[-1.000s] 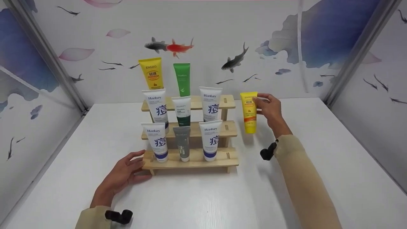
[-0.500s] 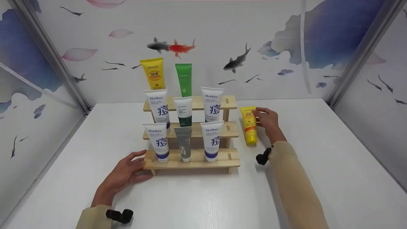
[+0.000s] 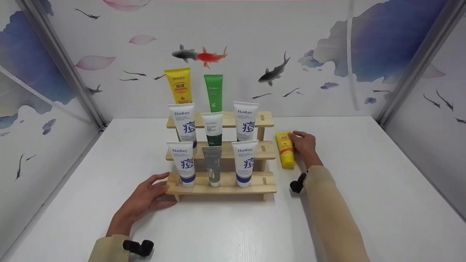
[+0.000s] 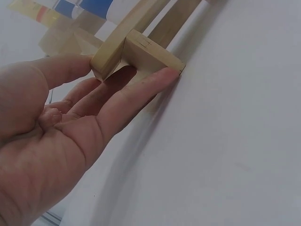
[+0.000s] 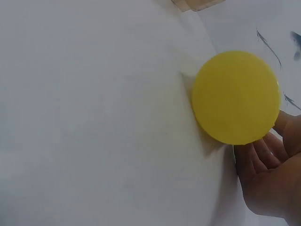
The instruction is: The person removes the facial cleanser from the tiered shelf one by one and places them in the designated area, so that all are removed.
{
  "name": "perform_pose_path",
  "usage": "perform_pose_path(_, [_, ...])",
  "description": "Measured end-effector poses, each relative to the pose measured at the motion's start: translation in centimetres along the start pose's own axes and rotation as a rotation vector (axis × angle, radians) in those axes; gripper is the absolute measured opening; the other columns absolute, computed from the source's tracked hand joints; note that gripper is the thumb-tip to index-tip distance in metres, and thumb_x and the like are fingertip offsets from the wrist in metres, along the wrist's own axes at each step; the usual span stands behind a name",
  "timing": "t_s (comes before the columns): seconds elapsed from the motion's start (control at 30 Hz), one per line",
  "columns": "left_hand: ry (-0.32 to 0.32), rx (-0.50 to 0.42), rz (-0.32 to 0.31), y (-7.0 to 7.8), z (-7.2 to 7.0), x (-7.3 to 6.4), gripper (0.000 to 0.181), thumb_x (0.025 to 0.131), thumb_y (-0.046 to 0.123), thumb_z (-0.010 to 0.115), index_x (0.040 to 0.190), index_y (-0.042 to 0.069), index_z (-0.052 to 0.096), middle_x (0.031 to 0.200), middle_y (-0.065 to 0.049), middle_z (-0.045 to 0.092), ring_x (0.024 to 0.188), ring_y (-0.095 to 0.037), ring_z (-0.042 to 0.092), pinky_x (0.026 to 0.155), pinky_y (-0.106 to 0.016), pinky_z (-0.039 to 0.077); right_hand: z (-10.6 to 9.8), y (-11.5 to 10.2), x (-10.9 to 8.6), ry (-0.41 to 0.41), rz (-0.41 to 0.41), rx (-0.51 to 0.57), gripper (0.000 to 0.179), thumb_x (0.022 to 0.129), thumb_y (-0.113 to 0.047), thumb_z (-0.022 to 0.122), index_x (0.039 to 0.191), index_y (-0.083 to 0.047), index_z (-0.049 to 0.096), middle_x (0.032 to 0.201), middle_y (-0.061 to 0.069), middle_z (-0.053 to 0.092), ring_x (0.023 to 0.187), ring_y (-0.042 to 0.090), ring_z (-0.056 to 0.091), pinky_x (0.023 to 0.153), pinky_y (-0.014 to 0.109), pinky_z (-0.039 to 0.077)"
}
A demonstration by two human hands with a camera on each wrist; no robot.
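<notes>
In the head view my right hand (image 3: 304, 145) pinches a yellow squeeze tube (image 3: 284, 150) near its crimped end, low at the right side of a three-tier wooden display rack (image 3: 267, 188). The tube leans back with its cap toward me. In the right wrist view the round yellow cap (image 5: 236, 98) faces the camera, close over the table, and hides most of the tube; my right hand (image 5: 270, 174) is partly visible behind it. My left hand (image 4: 70, 127) grips the left end of the rack's lowest shelf (image 4: 110, 56), one finger reaching its leg (image 4: 153, 54).
White tubes with blue lettering (image 3: 182, 163), a grey tube (image 3: 212, 166) and a white-and-green tube (image 3: 212, 129) stand on the lower tiers. The top tier bears another yellow tube (image 3: 180, 85) and a green tube (image 3: 214, 92). Printed walls (image 3: 240, 29) enclose the white table (image 3: 225, 233).
My right hand has lowered the yellow tube beside the rack and brought it nearer, tipping it from upright to leaning back. My left hand stays at the rack.
</notes>
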State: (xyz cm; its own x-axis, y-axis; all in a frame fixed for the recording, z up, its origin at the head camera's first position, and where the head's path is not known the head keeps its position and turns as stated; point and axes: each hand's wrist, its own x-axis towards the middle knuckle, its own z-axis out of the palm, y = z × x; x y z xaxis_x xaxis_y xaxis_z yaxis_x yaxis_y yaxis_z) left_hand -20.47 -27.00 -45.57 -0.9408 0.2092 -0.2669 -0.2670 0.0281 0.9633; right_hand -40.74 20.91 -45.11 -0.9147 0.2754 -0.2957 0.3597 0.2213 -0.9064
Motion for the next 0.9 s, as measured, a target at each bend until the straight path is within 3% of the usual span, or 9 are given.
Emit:
perform_pose_path(0.13, [-0.018,0.009,0.004,0.0,0.0,0.0,0.062,0.105,0.020,0.051,0.158,0.010,0.020,0.161,-0.029,0.026,0.129,-0.031,0.058,0.102,-0.047,0.056,-0.6,0.2,0.0,-0.029,0.006,-0.015,0.052,0.103,-0.032,0.055,0.150,-0.013,0.046,0.147,0.013,0.054,0.116,0.021,0.058,0.103,0.027,0.053])
perform_pose_path(0.4, [-0.018,-0.020,0.006,0.0,0.0,-0.2,0.066,0.104,0.022,0.054,0.159,0.010,0.019,0.160,-0.028,0.026,0.125,-0.024,0.061,0.102,-0.045,0.056,-1.5,-0.1,-0.1,-0.206,0.008,-0.144,0.064,0.098,-0.033,0.063,0.154,-0.012,0.040,0.155,0.012,0.045,0.136,0.026,0.050,0.116,0.035,0.045])
perform_pose_path(0.6, [0.021,0.009,-0.001,0.0,0.1,0.0,0.062,0.104,0.023,0.054,0.158,0.012,0.024,0.159,-0.026,0.031,0.123,-0.026,0.062,0.102,-0.044,0.056,-1.4,-0.4,-0.6,-0.207,0.012,-0.202,0.060,0.099,-0.031,0.062,0.152,-0.012,0.042,0.156,0.013,0.044,0.134,0.026,0.049,0.117,0.036,0.045])
perform_pose_path(0.9, [0.062,0.018,-0.009,0.1,0.5,0.1,0.056,0.106,0.017,0.046,0.157,0.011,0.024,0.155,-0.029,0.037,0.121,-0.030,0.064,0.099,-0.046,0.057,-1.4,-0.3,-1.3,-0.184,0.040,-0.189,0.061,0.101,-0.032,0.059,0.153,-0.009,0.039,0.155,0.015,0.044,0.134,0.028,0.050,0.114,0.036,0.048])
